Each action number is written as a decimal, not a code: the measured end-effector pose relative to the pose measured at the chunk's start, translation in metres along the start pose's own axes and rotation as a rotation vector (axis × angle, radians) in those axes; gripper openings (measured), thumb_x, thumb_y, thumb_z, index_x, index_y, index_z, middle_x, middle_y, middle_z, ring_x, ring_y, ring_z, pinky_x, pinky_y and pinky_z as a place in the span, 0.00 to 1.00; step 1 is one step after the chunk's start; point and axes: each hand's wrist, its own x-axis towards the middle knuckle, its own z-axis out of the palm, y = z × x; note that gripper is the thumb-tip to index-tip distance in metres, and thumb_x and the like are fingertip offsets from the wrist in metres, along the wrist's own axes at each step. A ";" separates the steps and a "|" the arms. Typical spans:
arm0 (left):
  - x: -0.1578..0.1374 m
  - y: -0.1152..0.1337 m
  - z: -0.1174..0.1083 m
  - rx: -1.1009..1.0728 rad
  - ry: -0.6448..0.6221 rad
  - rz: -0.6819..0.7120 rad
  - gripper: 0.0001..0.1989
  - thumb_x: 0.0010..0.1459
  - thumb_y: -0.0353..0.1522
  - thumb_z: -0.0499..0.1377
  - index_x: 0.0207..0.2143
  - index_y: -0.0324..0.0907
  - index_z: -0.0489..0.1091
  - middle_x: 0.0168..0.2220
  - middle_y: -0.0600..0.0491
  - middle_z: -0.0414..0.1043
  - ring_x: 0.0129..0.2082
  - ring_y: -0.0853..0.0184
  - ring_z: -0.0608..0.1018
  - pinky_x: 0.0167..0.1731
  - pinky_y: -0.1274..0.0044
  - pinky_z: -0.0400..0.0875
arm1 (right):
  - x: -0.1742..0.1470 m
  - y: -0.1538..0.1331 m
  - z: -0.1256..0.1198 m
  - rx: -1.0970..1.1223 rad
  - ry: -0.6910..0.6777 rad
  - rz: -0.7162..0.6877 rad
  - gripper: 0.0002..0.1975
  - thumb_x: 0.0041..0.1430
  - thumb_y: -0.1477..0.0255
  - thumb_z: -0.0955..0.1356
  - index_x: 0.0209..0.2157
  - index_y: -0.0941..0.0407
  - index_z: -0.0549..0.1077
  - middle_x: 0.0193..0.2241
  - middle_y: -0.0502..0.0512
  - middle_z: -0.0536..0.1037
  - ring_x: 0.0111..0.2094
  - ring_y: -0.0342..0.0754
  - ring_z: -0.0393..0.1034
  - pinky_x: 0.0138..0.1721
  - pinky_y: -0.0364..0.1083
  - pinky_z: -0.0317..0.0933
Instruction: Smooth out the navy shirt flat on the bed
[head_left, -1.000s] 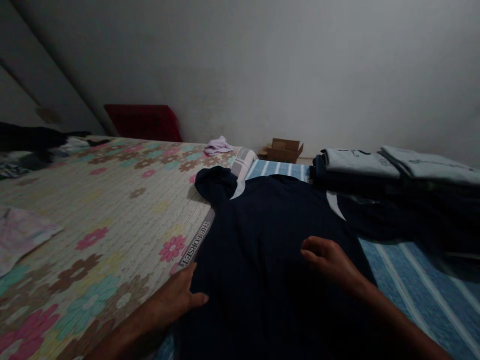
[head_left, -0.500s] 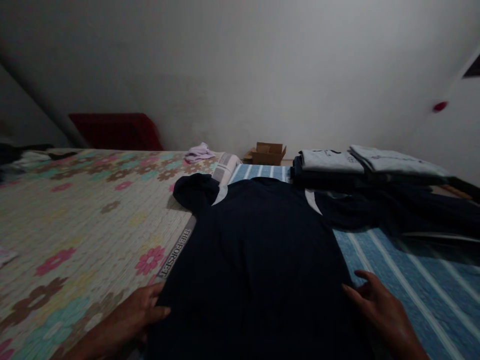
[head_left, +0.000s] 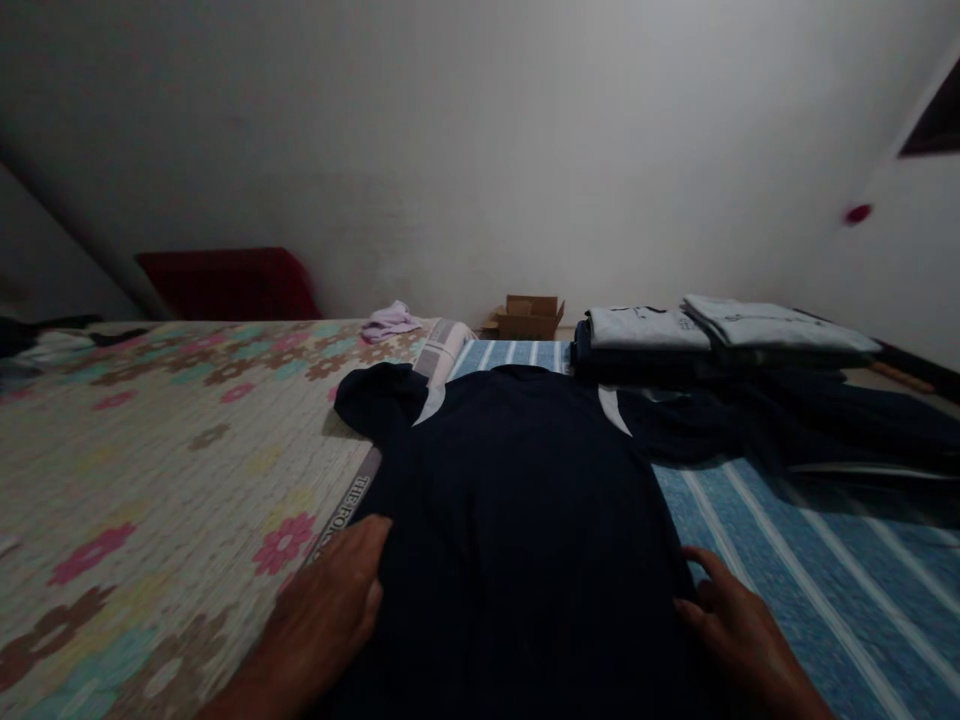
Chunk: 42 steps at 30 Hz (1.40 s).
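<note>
Grey lettered border strip (head_left: 347, 508): beside the cream floral-patterned bedcover (head_left: 187, 460), you can read "THE FOR"; the letters after that blur towards your left hand (head_left: 330, 590).
Folded pale-grey garments (head_left: 649, 330), far right: you see dark printing on the left one, too small to read.

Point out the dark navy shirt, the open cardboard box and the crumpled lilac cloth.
Dark navy shirt (head_left: 525, 525): head view, on the middle of its body.
Cardboard box (head_left: 526, 326): head view, on its front side, below the flaps.
Lilac cloth (head_left: 391, 322): head view, on the middle of its crumpled folds.
</note>
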 end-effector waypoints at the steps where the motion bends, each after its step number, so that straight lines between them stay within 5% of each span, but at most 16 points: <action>1: 0.009 0.011 0.004 -0.024 -0.025 0.076 0.25 0.49 0.30 0.48 0.51 0.41 0.66 0.54 0.48 0.66 0.53 0.59 0.69 0.52 0.68 0.65 | 0.001 0.000 0.001 -0.005 0.005 -0.012 0.27 0.49 0.66 0.59 0.53 0.57 0.57 0.20 0.47 0.69 0.23 0.48 0.65 0.25 0.44 0.54; 5: 0.035 0.034 0.032 -0.013 -0.169 0.108 0.25 0.54 0.30 0.46 0.54 0.37 0.63 0.59 0.45 0.58 0.58 0.59 0.62 0.55 0.66 0.60 | 0.005 0.002 0.001 0.069 -0.009 -0.005 0.27 0.49 0.67 0.60 0.53 0.57 0.58 0.21 0.47 0.70 0.24 0.47 0.67 0.25 0.43 0.56; 12: 0.030 -0.005 0.084 0.071 -0.115 0.004 0.26 0.59 0.39 0.43 0.58 0.43 0.58 0.62 0.49 0.51 0.61 0.60 0.56 0.57 0.62 0.52 | 0.013 0.006 0.004 0.276 -0.113 0.103 0.32 0.48 0.65 0.62 0.56 0.58 0.56 0.22 0.47 0.72 0.24 0.46 0.70 0.23 0.42 0.57; 21: 0.044 0.010 0.053 -0.051 -0.179 -0.192 0.28 0.55 0.41 0.47 0.54 0.37 0.64 0.60 0.42 0.55 0.60 0.55 0.58 0.56 0.61 0.55 | 0.042 -0.019 -0.022 -0.110 -0.170 0.000 0.22 0.54 0.62 0.59 0.47 0.58 0.67 0.26 0.55 0.76 0.30 0.50 0.72 0.30 0.45 0.60; 27: 0.121 0.013 0.036 -0.193 -0.067 -0.091 0.21 0.56 0.37 0.48 0.47 0.35 0.68 0.56 0.41 0.62 0.57 0.58 0.64 0.55 0.67 0.59 | 0.069 -0.064 -0.017 -0.310 0.040 -0.156 0.21 0.57 0.61 0.58 0.48 0.55 0.68 0.39 0.61 0.77 0.38 0.55 0.72 0.35 0.48 0.62; 34: 0.241 0.030 0.069 -0.206 -0.025 -0.033 0.12 0.59 0.30 0.47 0.41 0.38 0.68 0.44 0.47 0.71 0.46 0.66 0.72 0.48 0.76 0.64 | 0.117 -0.158 0.018 -0.392 -0.029 -0.547 0.13 0.57 0.68 0.61 0.42 0.54 0.71 0.42 0.58 0.74 0.43 0.52 0.68 0.41 0.47 0.61; 38: 0.268 0.020 0.099 -0.172 0.003 -0.103 0.15 0.61 0.31 0.45 0.45 0.36 0.65 0.51 0.43 0.66 0.53 0.61 0.66 0.51 0.70 0.59 | 0.161 -0.175 0.040 -0.436 -0.028 -0.690 0.20 0.57 0.68 0.63 0.51 0.57 0.66 0.53 0.61 0.66 0.54 0.54 0.59 0.53 0.51 0.53; 42: 0.267 0.001 0.114 -0.130 0.039 -0.157 0.17 0.61 0.31 0.45 0.51 0.35 0.61 0.57 0.41 0.58 0.59 0.59 0.59 0.57 0.67 0.50 | 0.194 -0.155 0.055 -0.494 -0.074 -0.574 0.31 0.59 0.56 0.60 0.58 0.60 0.58 0.61 0.64 0.53 0.62 0.58 0.42 0.59 0.59 0.39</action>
